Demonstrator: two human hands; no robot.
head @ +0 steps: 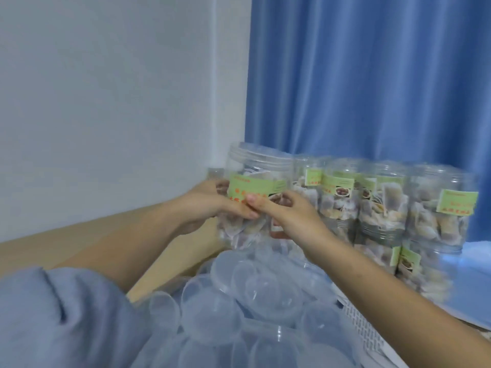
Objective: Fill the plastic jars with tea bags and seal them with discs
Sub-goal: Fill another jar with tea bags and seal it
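Clear plastic jar [252, 197] with a green label, packed with tea bags, sits at the centre of the frame, held up by both hands. Left hand [210, 205] curls its grip round the jar's left side; right hand [289, 216] grips the front right, thumb on the label. Filled jars [385, 205] stand stacked at right before a blue curtain [372, 75]. Clear discs [239, 296] lie heaped at lower centre.

We see blue curtain [372, 102] hanging far right, white wall [106, 102] far left, tan board [164, 251] along wall's foot, blue surface [462, 277] right.
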